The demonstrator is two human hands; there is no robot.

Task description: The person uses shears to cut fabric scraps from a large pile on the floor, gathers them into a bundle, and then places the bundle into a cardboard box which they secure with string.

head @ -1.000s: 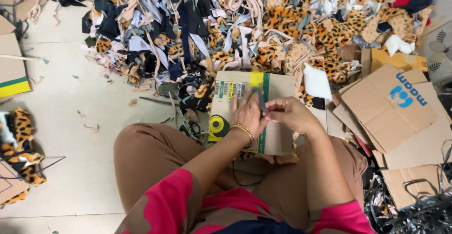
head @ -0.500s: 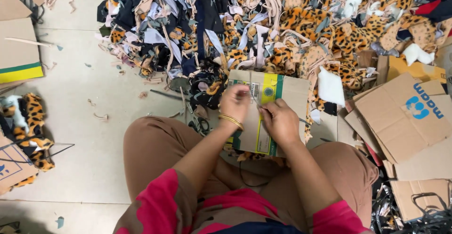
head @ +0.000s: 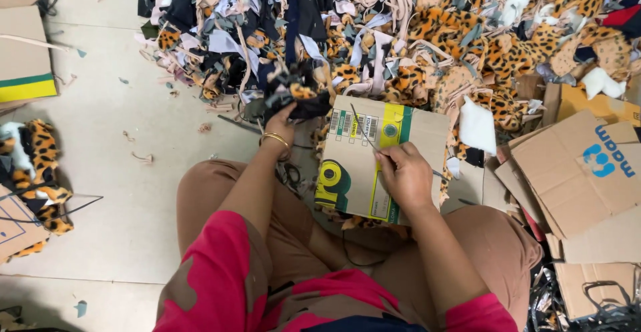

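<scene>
Two hands [head: 340, 145] at cardboard piece [head: 354, 172]

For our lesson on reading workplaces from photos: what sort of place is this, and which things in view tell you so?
Probably an informal textile or soft-toy workshop floor. A big heap of fabric offcuts, many leopard-print, covers the floor; flattened cardboard boxes lie around; the seated person's left hand reaches into the scraps.

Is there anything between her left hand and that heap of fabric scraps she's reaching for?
Nothing visible. The left hand is already at the near edge of the scrap heap, its fingers closed on a dark scrap. The cardboard piece lies beside it under the right hand, not in the way.
</scene>
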